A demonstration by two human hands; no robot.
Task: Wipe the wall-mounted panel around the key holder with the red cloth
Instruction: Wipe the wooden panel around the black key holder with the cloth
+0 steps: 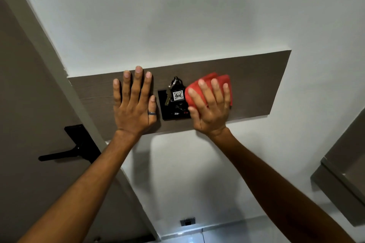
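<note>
A long brown wood-grain panel [256,77] is fixed to the white wall. At its middle sits a black key holder [173,111] with a key and a black tag marked 406 [177,95] hanging in it. My right hand [210,107] presses a folded red cloth [211,81] flat against the panel, just right of the key holder. My left hand [134,102], with a ring on the thumb, lies flat on the panel left of the holder, fingers spread and holding nothing.
A brown door [29,104] with a black lever handle [67,153] stands at the left. A brown cabinet edge [343,179] juts in at the right. A small wall socket [187,222] sits low on the white wall.
</note>
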